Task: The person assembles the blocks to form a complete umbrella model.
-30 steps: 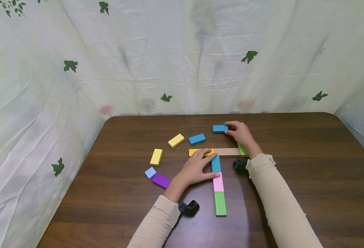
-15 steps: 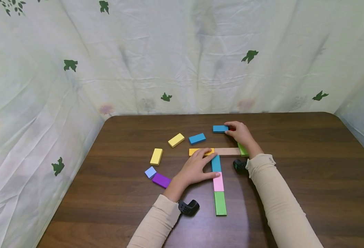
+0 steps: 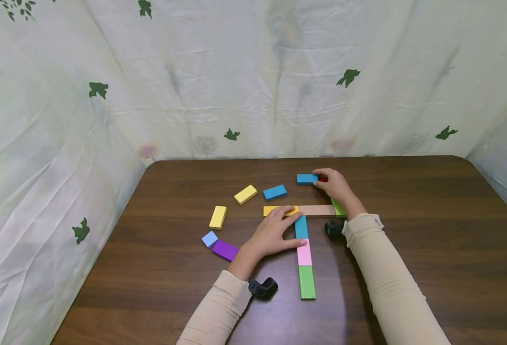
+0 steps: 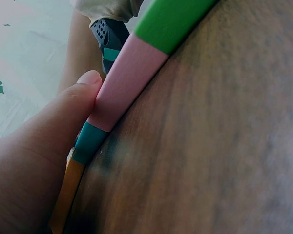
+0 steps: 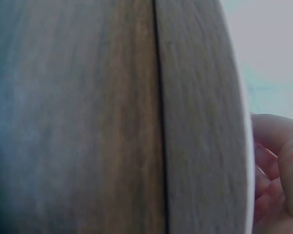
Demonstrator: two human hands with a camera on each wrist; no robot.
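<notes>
My left hand (image 3: 272,235) spreads over the corner of a row of coloured blocks. Its fingers lie across a yellow-orange block (image 3: 268,211) and reach the blue block (image 3: 301,229) below it. The thumb (image 4: 90,80) presses the side of a pink block (image 4: 129,68), with a green block (image 4: 173,22) following it. At the back, my right hand (image 3: 335,187) pinches the right end of another blue block (image 3: 306,179) between thumb and index finger. A bit of red block (image 3: 323,180) shows under that hand, mostly hidden. In the right wrist view the right hand (image 5: 281,170) is partly hidden behind wood.
A tan block (image 3: 317,211) and a light green block (image 3: 338,208) continue the crosswise row under the right wrist. Loose to the left lie a blue block (image 3: 275,192), yellow blocks (image 3: 217,218), a small light blue block (image 3: 209,239) and a purple block (image 3: 224,250).
</notes>
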